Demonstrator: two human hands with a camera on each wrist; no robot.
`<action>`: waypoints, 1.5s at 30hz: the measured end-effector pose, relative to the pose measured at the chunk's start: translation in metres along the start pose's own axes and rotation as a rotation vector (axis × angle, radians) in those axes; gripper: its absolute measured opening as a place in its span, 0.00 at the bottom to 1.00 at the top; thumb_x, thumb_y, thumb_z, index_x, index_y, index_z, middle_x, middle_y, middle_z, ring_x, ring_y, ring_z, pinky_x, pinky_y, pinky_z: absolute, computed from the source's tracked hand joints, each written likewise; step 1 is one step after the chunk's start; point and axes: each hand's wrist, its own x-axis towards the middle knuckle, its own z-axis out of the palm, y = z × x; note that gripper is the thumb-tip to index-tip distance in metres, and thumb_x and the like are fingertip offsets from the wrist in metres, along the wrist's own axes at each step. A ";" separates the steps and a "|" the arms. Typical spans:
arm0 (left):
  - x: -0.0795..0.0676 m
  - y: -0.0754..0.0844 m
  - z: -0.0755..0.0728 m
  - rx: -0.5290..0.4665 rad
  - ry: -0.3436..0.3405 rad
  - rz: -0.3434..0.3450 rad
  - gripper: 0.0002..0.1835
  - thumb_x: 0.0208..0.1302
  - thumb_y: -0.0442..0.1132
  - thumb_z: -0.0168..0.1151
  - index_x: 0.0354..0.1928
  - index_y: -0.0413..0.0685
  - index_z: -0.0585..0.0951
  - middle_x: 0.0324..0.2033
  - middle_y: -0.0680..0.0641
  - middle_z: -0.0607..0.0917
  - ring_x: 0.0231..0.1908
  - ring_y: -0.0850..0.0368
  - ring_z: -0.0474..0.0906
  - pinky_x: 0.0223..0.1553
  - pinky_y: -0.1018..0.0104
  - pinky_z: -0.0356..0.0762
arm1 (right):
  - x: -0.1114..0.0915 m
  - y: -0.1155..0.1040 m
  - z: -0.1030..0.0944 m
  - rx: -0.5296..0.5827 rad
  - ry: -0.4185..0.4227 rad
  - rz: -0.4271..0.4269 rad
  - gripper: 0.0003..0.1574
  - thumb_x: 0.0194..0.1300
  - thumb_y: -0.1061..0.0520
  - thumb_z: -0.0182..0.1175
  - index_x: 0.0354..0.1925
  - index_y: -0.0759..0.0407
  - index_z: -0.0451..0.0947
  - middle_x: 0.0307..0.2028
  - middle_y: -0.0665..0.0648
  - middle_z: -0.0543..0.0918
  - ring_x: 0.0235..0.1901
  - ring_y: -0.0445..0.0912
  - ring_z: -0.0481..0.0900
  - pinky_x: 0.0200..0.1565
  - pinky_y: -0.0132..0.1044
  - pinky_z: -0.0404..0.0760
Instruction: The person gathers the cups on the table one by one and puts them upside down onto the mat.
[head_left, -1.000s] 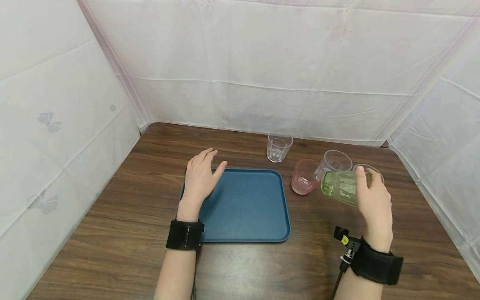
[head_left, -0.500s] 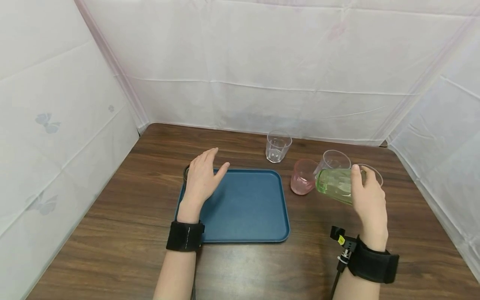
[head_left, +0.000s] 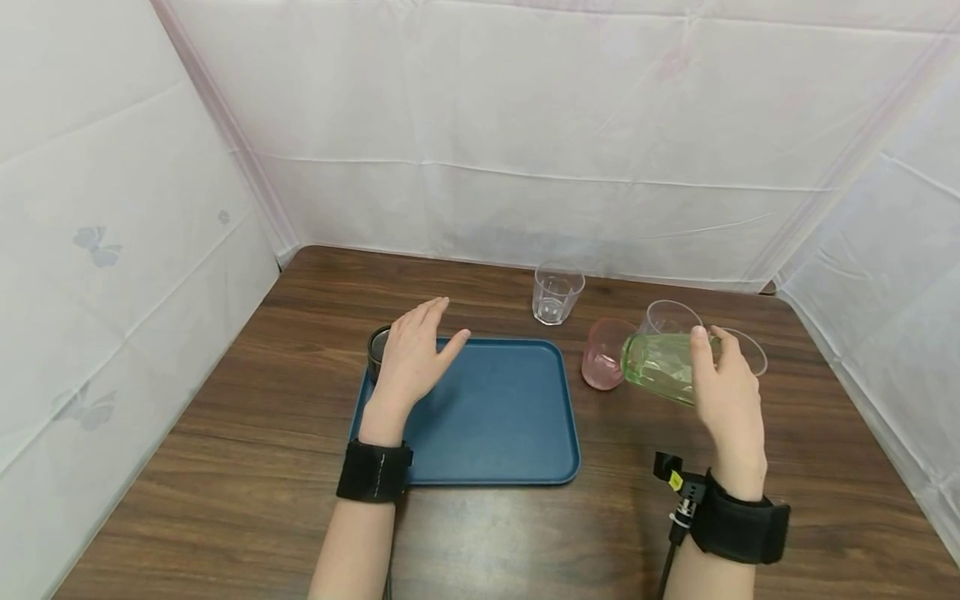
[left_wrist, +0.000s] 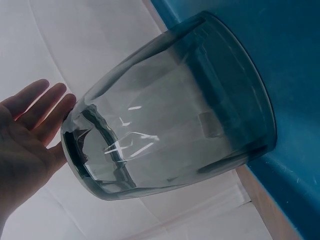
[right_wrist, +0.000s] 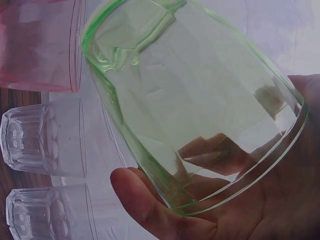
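Note:
My right hand (head_left: 729,392) holds a green drinking glass (head_left: 658,368) by its rim end. The glass is tipped on its side above the table, with its thick base pointing left toward a pink glass (head_left: 600,367). In the right wrist view thumb and fingers curl round the rim of the green glass (right_wrist: 175,95). A grey glass (left_wrist: 165,115) stands upside down on the blue tray (head_left: 495,417), its thick base up. Over the tray's left part is my left hand (head_left: 412,358), fingers straight and beside the grey glass; whether it touches the glass I cannot tell.
One clear glass (head_left: 555,296) stands behind the tray on the wooden table (head_left: 480,542). Another clear glass (head_left: 671,317) is behind the green one, and a further clear glass (head_left: 757,354) is partly hidden by my right hand. White curtains (head_left: 480,167) surround the table.
The right hand has carried the green glass left, so it now overlaps the pink glass in view. My left hand has shifted slightly right, uncovering more of the grey glass.

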 end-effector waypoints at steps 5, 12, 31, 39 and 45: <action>0.000 0.002 -0.001 0.007 0.002 -0.002 0.32 0.65 0.59 0.46 0.62 0.44 0.69 0.62 0.42 0.67 0.62 0.46 0.60 0.62 0.48 0.53 | 0.000 -0.002 0.002 -0.004 0.012 -0.015 0.45 0.69 0.34 0.26 0.69 0.64 0.47 0.57 0.78 0.64 0.53 0.70 0.64 0.51 0.66 0.61; 0.000 0.003 -0.001 0.002 0.018 0.027 0.31 0.65 0.59 0.47 0.60 0.45 0.71 0.62 0.43 0.68 0.61 0.47 0.61 0.62 0.49 0.54 | 0.001 -0.004 0.003 0.001 -0.019 -0.012 0.44 0.69 0.35 0.25 0.70 0.63 0.45 0.58 0.77 0.63 0.55 0.70 0.62 0.52 0.66 0.60; 0.000 0.011 -0.001 -0.023 0.044 0.092 0.30 0.64 0.59 0.47 0.60 0.45 0.71 0.62 0.44 0.68 0.62 0.49 0.60 0.63 0.50 0.54 | 0.000 -0.010 0.007 0.025 -0.027 -0.067 0.44 0.70 0.35 0.25 0.70 0.63 0.45 0.58 0.77 0.63 0.55 0.69 0.63 0.51 0.66 0.61; 0.001 0.015 0.001 -0.025 0.032 0.113 0.31 0.64 0.59 0.47 0.60 0.45 0.71 0.62 0.44 0.67 0.62 0.49 0.60 0.62 0.50 0.55 | -0.002 -0.014 0.010 0.039 -0.073 -0.097 0.44 0.70 0.35 0.25 0.70 0.64 0.44 0.59 0.77 0.62 0.57 0.69 0.60 0.53 0.66 0.59; 0.001 0.019 0.001 -0.031 0.017 0.113 0.32 0.65 0.60 0.45 0.62 0.46 0.69 0.63 0.45 0.67 0.62 0.49 0.60 0.63 0.51 0.54 | -0.003 -0.017 0.011 0.052 -0.091 -0.109 0.44 0.70 0.35 0.24 0.70 0.63 0.43 0.60 0.77 0.61 0.57 0.69 0.61 0.53 0.66 0.61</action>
